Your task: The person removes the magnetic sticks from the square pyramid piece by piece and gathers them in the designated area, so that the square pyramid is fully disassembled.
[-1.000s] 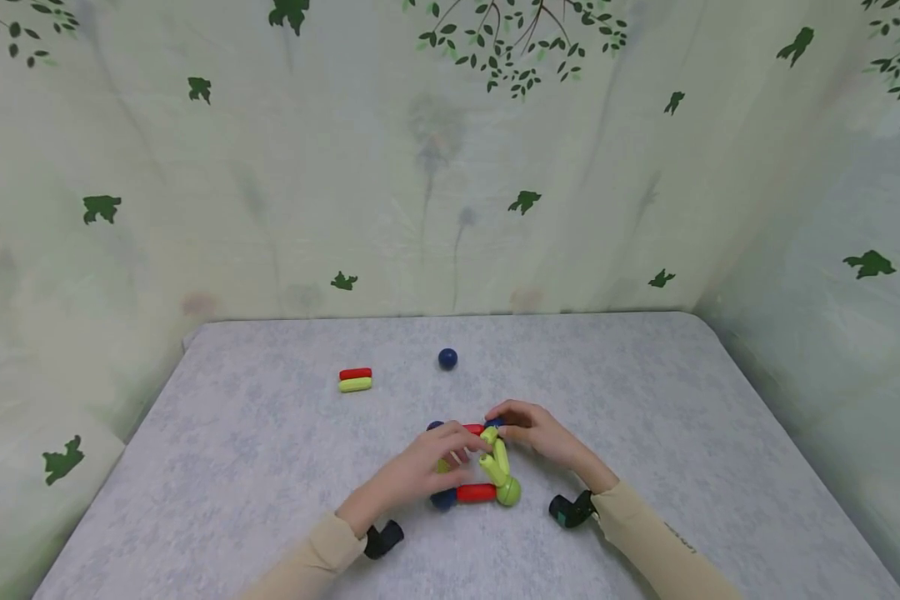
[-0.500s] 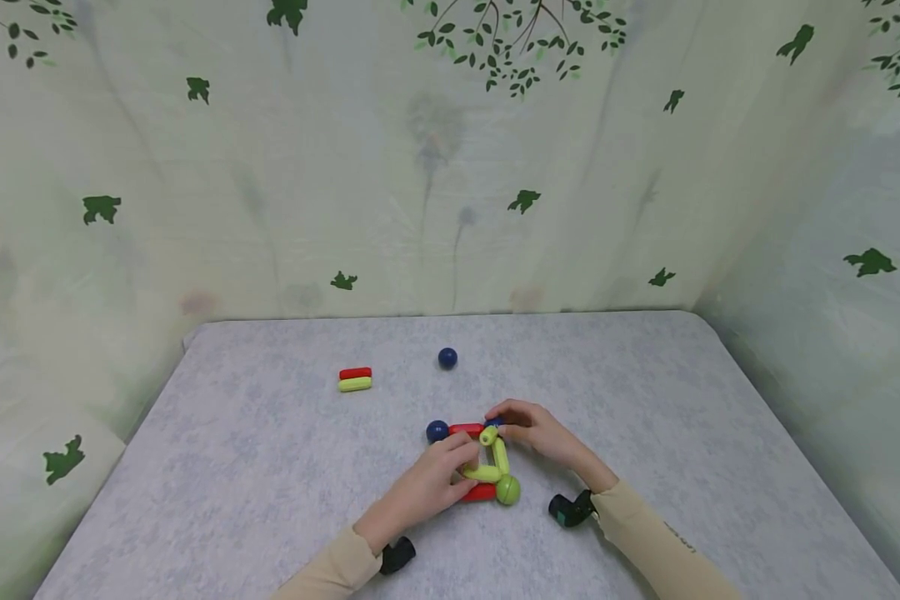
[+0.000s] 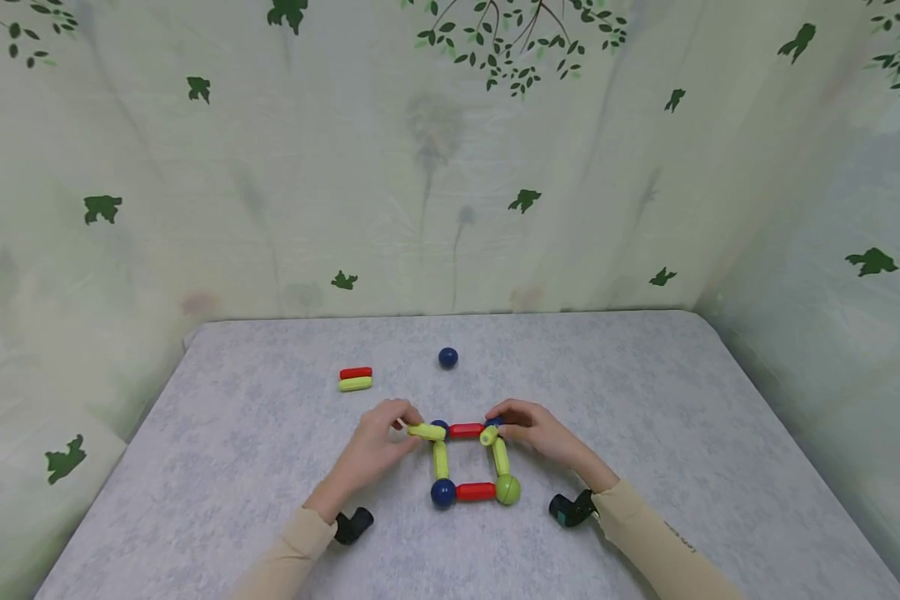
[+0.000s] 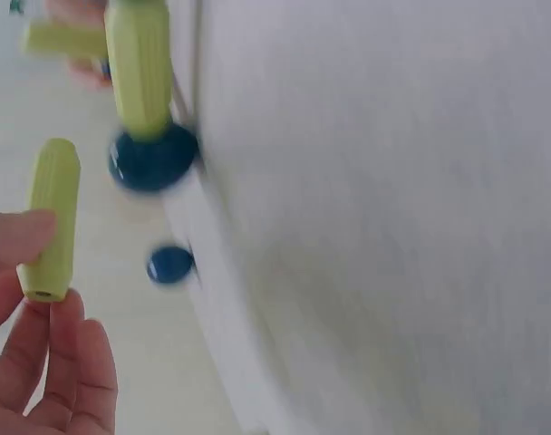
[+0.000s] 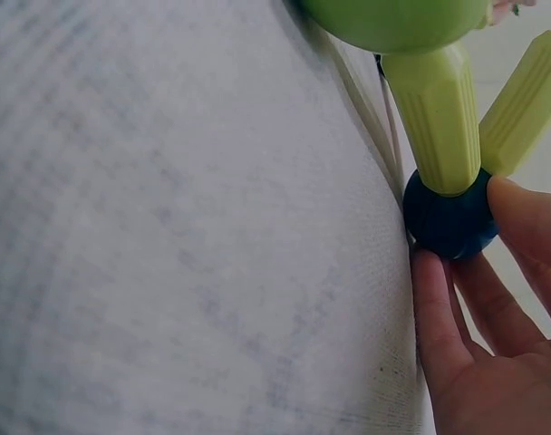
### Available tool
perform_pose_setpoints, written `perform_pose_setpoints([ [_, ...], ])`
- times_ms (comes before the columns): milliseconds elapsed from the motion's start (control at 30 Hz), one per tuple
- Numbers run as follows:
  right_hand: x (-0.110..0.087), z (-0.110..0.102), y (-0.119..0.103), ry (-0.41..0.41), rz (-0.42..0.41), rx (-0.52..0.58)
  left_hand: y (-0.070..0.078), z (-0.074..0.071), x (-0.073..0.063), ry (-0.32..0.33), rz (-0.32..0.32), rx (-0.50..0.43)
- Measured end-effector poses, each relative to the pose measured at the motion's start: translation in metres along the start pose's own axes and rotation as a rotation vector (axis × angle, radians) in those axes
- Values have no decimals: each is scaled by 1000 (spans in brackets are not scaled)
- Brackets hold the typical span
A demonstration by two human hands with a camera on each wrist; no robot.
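My left hand pinches a yellow-green magnetic rod between thumb and fingers. In the head view this rod overlaps the far-left blue ball; a gap between them shows in the left wrist view. My right hand grips the far-right blue ball, from which another yellow-green rod sticks up at a slant. These balls belong to a four-sided frame lying on the table, with red rods at front and back and yellow-green rods at the sides. A blue ball and a green ball form its near corners.
A loose blue ball lies behind the frame. To its left, a red rod and a yellow-green rod lie side by side. Beyond the grey table hangs a leaf-patterned curtain.
My left hand has gripped the yellow-green rod near the green ball and carried it left and away, to the far-left corner. My right hand has stayed on its ball.
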State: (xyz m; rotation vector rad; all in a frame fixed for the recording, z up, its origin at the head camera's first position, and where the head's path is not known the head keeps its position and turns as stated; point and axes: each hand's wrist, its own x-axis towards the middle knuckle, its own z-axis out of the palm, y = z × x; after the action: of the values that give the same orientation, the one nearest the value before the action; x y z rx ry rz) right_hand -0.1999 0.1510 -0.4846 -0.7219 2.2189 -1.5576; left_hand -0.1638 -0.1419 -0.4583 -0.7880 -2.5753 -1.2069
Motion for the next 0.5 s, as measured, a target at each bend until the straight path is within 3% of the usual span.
perform_pose_setpoints([
  [133,-2,-1,-10,-12,11,14,-26,-22,2,93,-148,35],
  [300,-7,-3,-29,-33,24,41,-52,-42,4,128,-296,42],
  [500,-2,-3,-2,-36,21,45,-71,-54,8,128,-384,81],
])
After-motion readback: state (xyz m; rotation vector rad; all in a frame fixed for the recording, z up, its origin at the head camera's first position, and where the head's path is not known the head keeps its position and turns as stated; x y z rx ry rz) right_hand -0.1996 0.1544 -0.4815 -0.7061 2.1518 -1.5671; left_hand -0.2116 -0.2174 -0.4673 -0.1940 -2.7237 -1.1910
